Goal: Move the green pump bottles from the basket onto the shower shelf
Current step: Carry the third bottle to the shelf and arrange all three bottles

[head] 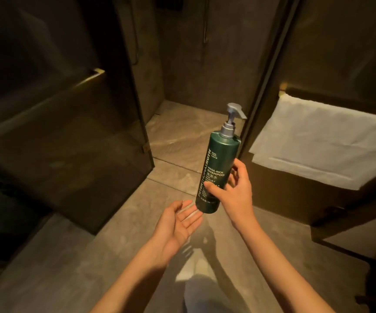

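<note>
Dim shower (196, 132) ahead, bottle (218, 170) carried upright.
Right hand (236, 190) grips its side; left hand (178, 222), open and empty, waits below as support.

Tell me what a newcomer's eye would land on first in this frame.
The green pump bottle stands out at centre, nearly upright with its grey pump on top, held low on its body by the right hand. The left hand is open, palm up, just below the bottle's base. To the right, a white towel hangs bright against the dark walls.
</note>
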Available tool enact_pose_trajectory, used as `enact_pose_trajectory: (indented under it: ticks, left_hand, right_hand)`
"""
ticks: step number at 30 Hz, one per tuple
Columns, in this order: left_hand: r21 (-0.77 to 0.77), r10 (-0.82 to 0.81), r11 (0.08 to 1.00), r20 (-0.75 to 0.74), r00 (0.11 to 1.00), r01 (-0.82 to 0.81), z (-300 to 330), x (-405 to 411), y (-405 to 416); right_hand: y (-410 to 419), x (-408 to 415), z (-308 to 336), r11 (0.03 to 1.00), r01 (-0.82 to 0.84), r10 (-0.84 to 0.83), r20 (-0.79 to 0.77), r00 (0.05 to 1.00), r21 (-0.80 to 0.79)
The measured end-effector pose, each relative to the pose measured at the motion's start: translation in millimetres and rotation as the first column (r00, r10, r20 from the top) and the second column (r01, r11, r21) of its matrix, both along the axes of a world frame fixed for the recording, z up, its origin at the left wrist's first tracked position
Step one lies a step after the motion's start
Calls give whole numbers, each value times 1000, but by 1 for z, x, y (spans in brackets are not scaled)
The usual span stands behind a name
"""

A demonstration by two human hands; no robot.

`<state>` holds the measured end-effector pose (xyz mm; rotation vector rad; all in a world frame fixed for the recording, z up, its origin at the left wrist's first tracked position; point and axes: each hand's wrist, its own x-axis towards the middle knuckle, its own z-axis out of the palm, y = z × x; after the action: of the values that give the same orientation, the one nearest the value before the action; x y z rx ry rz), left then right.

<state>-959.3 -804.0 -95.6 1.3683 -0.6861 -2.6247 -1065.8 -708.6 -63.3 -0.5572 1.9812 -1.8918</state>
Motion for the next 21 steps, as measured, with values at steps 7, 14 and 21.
enact_pose_trajectory:
  ticks: [7, 14, 21]
  left_hand:
    - [-60, 102, 993, -37, 994, -104, 33, -118, -85]
    - [-31, 149, 988, -119, 982, -154, 35, -207, -163]
    - [-104, 98, 988, -134, 986, -112, 27, -304, -269]
  right_hand:
    - [-97, -123, 36, 989, -133, 132, -15, 991, -63]
    - [-179, -219, 44, 983, -156, 157, 5, 988, -95]
    - [-282, -309, 41, 989, -118, 117, -21, 993, -88]
